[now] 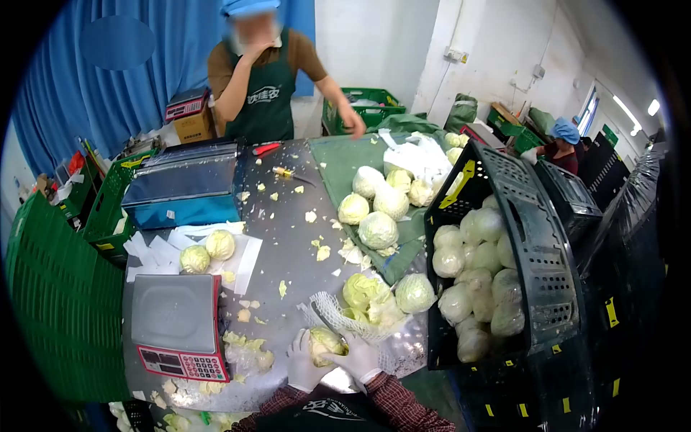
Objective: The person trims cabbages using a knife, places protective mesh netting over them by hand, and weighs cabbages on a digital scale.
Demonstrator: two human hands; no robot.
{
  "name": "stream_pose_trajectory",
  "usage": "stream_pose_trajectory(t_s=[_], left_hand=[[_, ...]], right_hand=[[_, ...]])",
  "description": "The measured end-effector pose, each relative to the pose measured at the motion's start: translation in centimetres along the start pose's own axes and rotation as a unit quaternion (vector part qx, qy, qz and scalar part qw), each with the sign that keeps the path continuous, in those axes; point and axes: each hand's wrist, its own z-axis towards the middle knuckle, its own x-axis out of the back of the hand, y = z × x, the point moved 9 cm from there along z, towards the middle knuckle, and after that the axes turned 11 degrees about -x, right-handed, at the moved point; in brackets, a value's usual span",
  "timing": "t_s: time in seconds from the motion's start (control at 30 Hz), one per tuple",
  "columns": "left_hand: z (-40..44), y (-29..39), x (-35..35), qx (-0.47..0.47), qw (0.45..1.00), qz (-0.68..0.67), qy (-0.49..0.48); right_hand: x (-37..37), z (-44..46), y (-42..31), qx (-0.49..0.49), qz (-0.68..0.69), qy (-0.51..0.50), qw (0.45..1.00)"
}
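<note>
Left hand (305, 363) and right hand (360, 358), both in white gloves, came together on one cabbage head (324, 348) at the near edge of a metal desk (273, 266), the left cupped against its left side, the right closed on what looked like a knife (332, 333).

Across the scrap-strewn desk, a co-worker in a green apron (268, 97) stood with one hand raised to the face. A black plastic crate (543, 266), tipped toward the desk, held film-wrapped cabbages (479, 259) to the right. A green cloth (330, 162) covered the far right of the desk, bearing a cluster of unwrapped cabbages (379, 229). At left sat a red-and-grey digital scale (176, 309), with two more trimmed heads on white paper just beyond it.

Past the fingers, a white mesh net (335, 313) lay near loose outer leaves (363, 291).

The key relation was close: the cabbage head sat directly between the palms, touching both hands, so neither was nearer. Its long axis could not be told; the blade slanted from upper left to lower right along its right side, the knife belonging to the right hand.
</note>
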Motion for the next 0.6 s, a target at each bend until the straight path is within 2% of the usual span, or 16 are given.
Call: stream_pose_trajectory(t_s=[0.07,0.1,0.17,0.2,0.23,0.3,0.33,0.37,0.43,0.47,0.6], left_hand=[[-0.6,-0.6,0.8,0.007,0.999,-0.035,0.015],[-0.8,-0.8,1.4,0.004,0.997,-0.073,0.036],[-1.4,-1.9,1.7,0.055,0.983,-0.174,0.031],[-1.5,-2.0,1.8,0.072,0.968,-0.237,0.048],[-1.6,-2.1,1.7,0.088,0.948,-0.299,0.066],[-1.8,-2.4,1.8,0.095,0.963,-0.246,0.054],[-1.8,-2.6,1.9,0.099,0.975,-0.195,0.039],[-1.7,-2.3,2.1,0.099,0.975,-0.194,0.037],[-0.8,0.0,2.5,0.02,0.998,-0.057,-0.014],[-0.4,0.3,2.6,0.008,0.998,-0.059,-0.008],[-0.4,-0.1,1.2,-0.017,0.997,-0.07,-0.033]], right_hand=[[-1.6,0.2,1.6,-0.055,0.156,-0.022,0.986],[-1.7,0.2,1.7,-0.054,0.159,-0.03,0.985],[-3.3,0.6,2.9,-0.13,0.094,-0.149,0.976],[-2.7,0.6,1.2,-0.014,0.048,-0.074,0.996],[-3.0,0.4,0.8,-0.012,0.05,-0.076,0.996],[0.6,-0.8,-3.8,0.121,0.019,0.055,0.991],[1.2,-0.9,-4.7,0.129,-0.019,0.058,0.99],[0.7,-0.7,-4.0,0.127,-0.017,0.058,0.99],[-1.5,0.6,-0.8,0.065,-0.011,-0.027,0.997],[-1.2,0.9,-0.1,0.036,-0.023,-0.051,0.998],[-1.2,1.8,1.6,0.063,-0.081,0.01,0.995]])
